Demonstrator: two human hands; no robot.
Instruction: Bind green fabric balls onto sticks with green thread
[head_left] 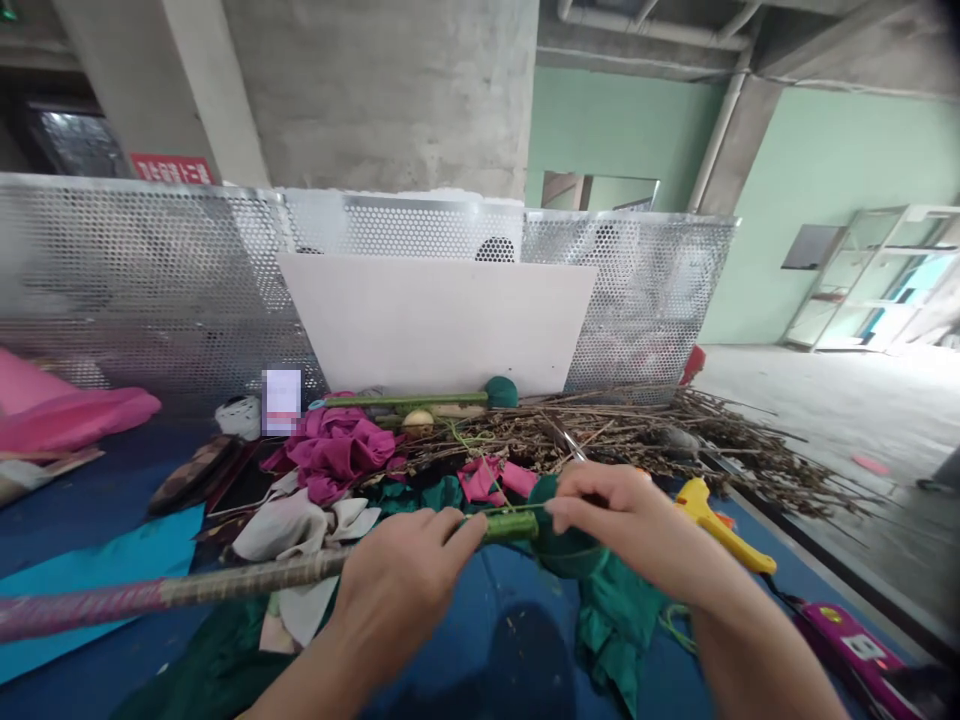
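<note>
My left hand (409,570) is closed round a long wrapped stick (255,578), pink at its left part, brownish-grey in the middle and bright green at its right end. The green end (511,525) pokes out past my left thumb. Beside it, my right hand (611,510) pinches a thin green string (517,508) that runs along the green end. A pair of scissors (571,440) also sits in my right hand, blades pointing up and away; its handles are hidden by the fingers. Just behind the stick's end is a round dark green bundle (559,545) with green cloth (619,625) hanging below.
Dry twigs (637,430) lie across the back of the blue table (495,640). Magenta cloth (341,450), pink cloth (495,480) and pale cloth (281,530) are heaped left of centre. A yellow glue gun (724,530) lies at right. A white board (442,320) leans on the perforated metal screen (150,270).
</note>
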